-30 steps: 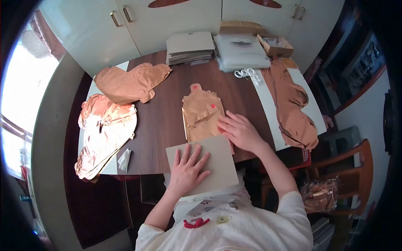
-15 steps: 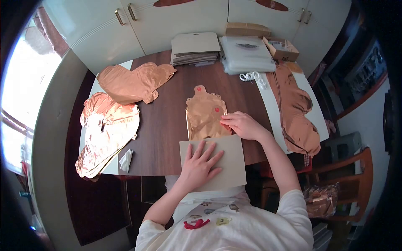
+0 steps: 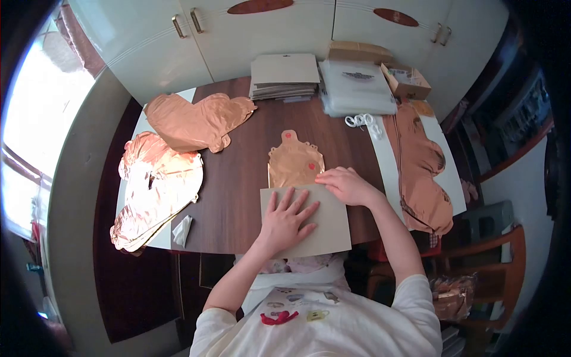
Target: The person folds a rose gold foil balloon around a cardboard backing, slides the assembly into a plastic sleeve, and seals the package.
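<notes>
A flat rose-gold foil balloon [image 3: 291, 166] with red marks lies mid-table, its narrow tab pointing away from me. A grey-beige cardboard sheet [image 3: 327, 229] covers its near part and overhangs the table's front edge. My left hand [image 3: 285, 225] rests flat on the sheet, fingers spread. At the sheet's far right corner, my right hand [image 3: 348, 184] is closed, thumb and fingers together on the balloon's right edge. The fingertips partly hide what they pinch. How far the foil extends beneath the cardboard is hidden.
More flat foil balloons lie left [image 3: 157, 190] and right [image 3: 419, 172]. At the back are a cardboard stack [image 3: 284, 74], clear plastic sleeves [image 3: 357, 89] and a small box [image 3: 407, 81]. White ribbon rolls [image 3: 358, 121] sit near them; crumpled white paper [image 3: 182, 231] lies front left.
The cardboard sheet has slid away from me over the balloon, with my left hand on it. My right hand stays by the balloon's right edge, now meeting the sheet's corner. The view shifted slightly.
</notes>
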Demonstrator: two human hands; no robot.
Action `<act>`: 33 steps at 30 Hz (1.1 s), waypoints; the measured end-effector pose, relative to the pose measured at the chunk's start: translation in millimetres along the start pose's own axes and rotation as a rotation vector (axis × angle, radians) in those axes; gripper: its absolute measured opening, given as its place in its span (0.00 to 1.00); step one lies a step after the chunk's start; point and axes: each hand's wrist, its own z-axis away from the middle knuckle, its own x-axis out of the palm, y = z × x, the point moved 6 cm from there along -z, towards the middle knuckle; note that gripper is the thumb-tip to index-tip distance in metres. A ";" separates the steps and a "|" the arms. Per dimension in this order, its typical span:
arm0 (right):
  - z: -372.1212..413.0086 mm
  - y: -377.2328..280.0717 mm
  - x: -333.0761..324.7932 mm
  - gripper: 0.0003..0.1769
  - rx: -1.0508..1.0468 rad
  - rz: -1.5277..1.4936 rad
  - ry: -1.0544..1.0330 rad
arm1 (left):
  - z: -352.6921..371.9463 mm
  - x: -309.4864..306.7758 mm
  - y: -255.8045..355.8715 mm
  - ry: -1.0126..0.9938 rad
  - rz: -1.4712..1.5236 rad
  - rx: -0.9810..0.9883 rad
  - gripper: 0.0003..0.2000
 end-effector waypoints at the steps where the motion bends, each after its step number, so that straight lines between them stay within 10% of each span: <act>1: -1.5 -3.1 -4.4 0.19 -0.008 -0.011 0.002 | 0.2 -0.1 0.3 -0.008 -0.004 -0.002 0.25; 18: -64.6 31.2 -4.1 0.38 -0.119 0.036 0.107 | -5.3 -1.8 -5.5 -0.051 0.063 -0.036 0.26; 33: -87.1 39.6 -13.6 0.41 0.283 -0.240 0.132 | -7.4 -3.3 -8.0 -0.097 0.073 -0.049 0.26</act>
